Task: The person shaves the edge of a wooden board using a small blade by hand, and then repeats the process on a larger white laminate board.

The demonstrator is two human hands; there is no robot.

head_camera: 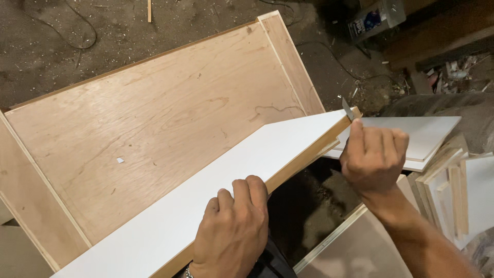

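A long white-faced board (221,180) with a brown wooden edge lies slanted across an open plywood box (154,118). My left hand (234,226) presses down on the board's near edge, fingers curled over it. My right hand (373,157) is closed around a small metal blade (348,109), whose tip meets the board's far corner.
White panels (427,135) are stacked to the right, beside several wooden strips (455,198). Another panel (350,247) leans below my right arm. The dirt floor holds a cable (67,36), debris and a can (373,19) at the top right.
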